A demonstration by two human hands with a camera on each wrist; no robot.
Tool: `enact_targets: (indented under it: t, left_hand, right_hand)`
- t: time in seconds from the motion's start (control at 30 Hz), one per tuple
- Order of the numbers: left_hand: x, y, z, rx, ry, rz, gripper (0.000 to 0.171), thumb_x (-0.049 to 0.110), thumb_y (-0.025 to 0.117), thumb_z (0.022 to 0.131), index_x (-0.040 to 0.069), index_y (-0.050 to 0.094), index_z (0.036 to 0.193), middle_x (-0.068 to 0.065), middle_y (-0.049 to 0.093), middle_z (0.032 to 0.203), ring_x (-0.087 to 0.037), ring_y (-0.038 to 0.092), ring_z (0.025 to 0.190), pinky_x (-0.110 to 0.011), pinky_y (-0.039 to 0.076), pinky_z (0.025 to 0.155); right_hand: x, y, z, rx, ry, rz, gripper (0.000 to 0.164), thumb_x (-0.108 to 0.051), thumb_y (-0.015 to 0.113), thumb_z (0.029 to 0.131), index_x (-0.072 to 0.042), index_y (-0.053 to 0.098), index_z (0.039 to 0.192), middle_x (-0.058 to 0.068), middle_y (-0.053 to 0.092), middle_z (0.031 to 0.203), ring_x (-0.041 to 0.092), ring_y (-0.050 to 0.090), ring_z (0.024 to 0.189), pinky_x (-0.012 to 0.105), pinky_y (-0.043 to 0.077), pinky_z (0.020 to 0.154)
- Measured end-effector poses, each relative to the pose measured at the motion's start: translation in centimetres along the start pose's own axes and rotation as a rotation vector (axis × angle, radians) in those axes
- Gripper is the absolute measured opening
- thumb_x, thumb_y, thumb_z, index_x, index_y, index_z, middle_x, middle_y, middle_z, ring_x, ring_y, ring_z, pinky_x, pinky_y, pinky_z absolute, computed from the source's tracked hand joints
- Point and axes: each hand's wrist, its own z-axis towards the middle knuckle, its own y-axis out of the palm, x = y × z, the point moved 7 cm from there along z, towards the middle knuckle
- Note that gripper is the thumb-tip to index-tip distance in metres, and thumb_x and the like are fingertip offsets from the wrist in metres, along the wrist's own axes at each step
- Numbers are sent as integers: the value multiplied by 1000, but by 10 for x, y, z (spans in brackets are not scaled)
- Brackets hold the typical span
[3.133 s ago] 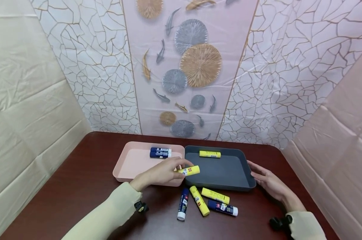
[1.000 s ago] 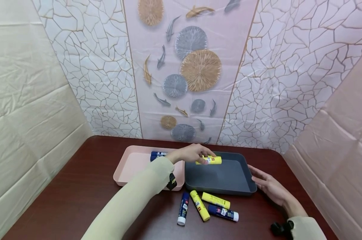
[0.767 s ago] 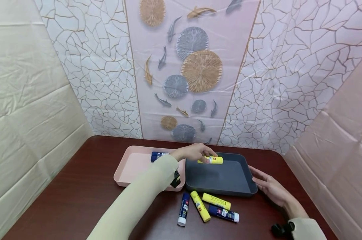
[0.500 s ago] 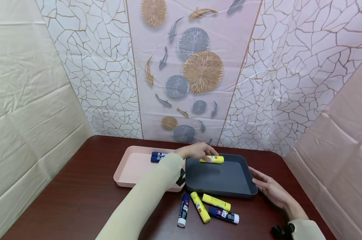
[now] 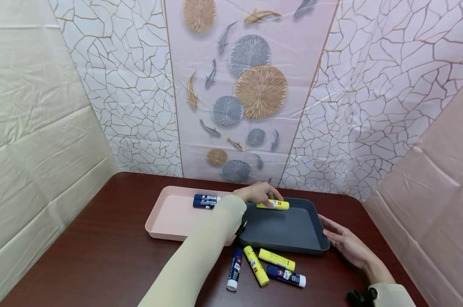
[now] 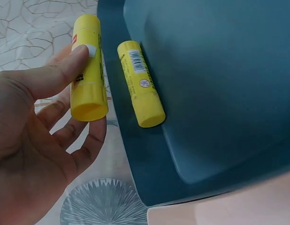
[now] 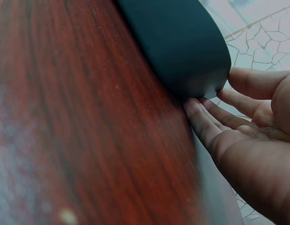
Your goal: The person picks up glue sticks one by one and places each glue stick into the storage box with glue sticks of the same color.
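Observation:
My left hand [image 5: 258,193] pinches a yellow glue stick [image 6: 90,70] between thumb and fingers, over the back of the dark blue-grey tray [image 5: 283,228]. A second yellow glue stick [image 6: 141,84] lies inside that tray, just beside the held one in the left wrist view; in the head view it is hidden or merges with the held one. At the tray's right side, my right hand [image 5: 348,245] touches the wall with fairly straight fingers [image 7: 203,119]. The right wrist view shows these fingertips at the tray's lower corner.
A pink tray [image 5: 170,215] adjoins on the left, with two navy glue sticks [image 5: 204,201] side by side. In front on the brown table [image 5: 81,256] lie two yellow glue sticks [image 5: 256,265] and two navy ones with white ends [image 5: 286,275]. Fabric walls enclose the table.
My left hand has carried the yellow glue stick from the pink tray's right edge to the back of the dark tray, lately shifting slightly right. My right hand stays at the tray's side.

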Motion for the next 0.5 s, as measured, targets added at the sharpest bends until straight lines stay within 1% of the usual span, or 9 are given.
enact_targets:
  t: [0.17,0.3,0.4,0.5]
  left_hand:
    - [-3,7,5,-4,-10,64,38,5,69,100,17,71,136,-10,68,128,-20,61,116,-26,52,86]
    - [-5,11,6,0,-40,110,38,5,70,100,17,71,135,-8,67,126,-19,60,115,-25,52,83]
    - [-5,14,7,6,-66,135,38,5,70,99,17,71,135,-7,67,126,-19,61,115,-26,52,83]
    - [-5,17,8,7,-82,181,39,6,72,98,19,71,135,-6,68,128,-18,62,116,-26,52,84]
  right_hand:
    - [1,1,0,-6,-10,-1,69,-20,49,112,-5,10,167,24,6,171,-8,52,127,17,46,101]
    - [1,0,0,-9,-19,-8,68,-19,48,112,-5,10,167,24,5,171,-8,52,127,17,46,101]
    - [1,0,1,-13,-25,-11,68,-19,48,112,-4,10,167,25,5,170,-9,51,127,17,46,101]
    - [1,0,1,-14,-24,-11,68,-19,48,112,-4,10,167,24,5,171,-9,51,127,16,46,101]
